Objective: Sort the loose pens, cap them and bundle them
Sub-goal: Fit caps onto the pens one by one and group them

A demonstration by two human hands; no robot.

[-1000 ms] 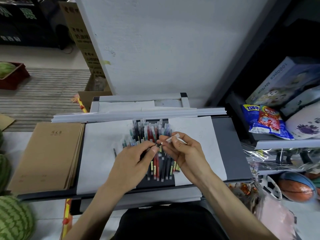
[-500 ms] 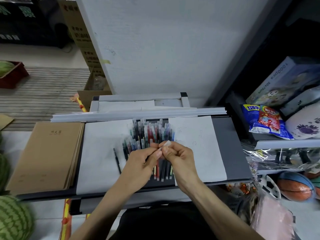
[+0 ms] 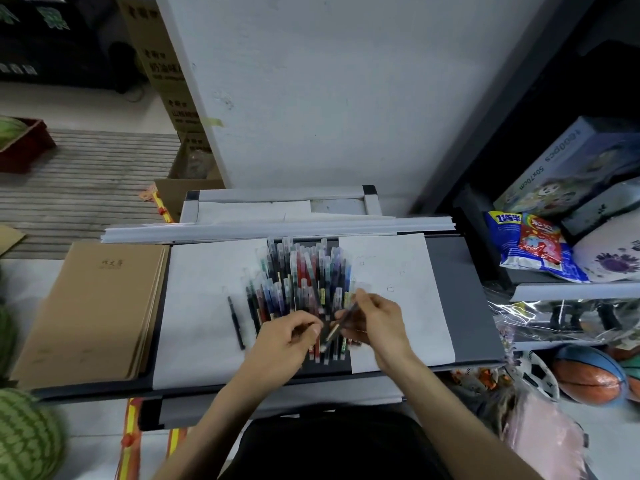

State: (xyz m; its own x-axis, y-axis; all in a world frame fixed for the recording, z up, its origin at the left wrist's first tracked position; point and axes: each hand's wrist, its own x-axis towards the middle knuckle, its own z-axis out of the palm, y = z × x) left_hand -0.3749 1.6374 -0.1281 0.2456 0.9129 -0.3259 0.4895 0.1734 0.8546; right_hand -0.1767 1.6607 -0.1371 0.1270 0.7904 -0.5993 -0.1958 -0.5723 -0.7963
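A pile of several pens (image 3: 301, 282) with red, blue, green and black barrels and clear caps lies on the dark tray between two white sheets. My right hand (image 3: 377, 320) pinches one dark pen (image 3: 341, 323), which slants down-left over the pile's near edge with a clear cap at its upper end. My left hand (image 3: 287, 337) hovers just left of that pen with its fingers curled and thumb and forefinger close together. Whether it grips anything is unclear. One dark pen (image 3: 236, 322) lies alone on the left white sheet (image 3: 204, 289).
A stack of brown notebooks (image 3: 93, 306) lies on the tray's left. The right white sheet (image 3: 398, 268) carries faint scribbles. Watermelons (image 3: 24, 438) sit at the lower left. Shelves at the right hold snack bags (image 3: 533, 244), boxes and balls (image 3: 588, 375).
The two hands were pinched together over the pile on a pen and a cap. They have drawn apart; the right hand now holds the pen at a slant and sits further right.
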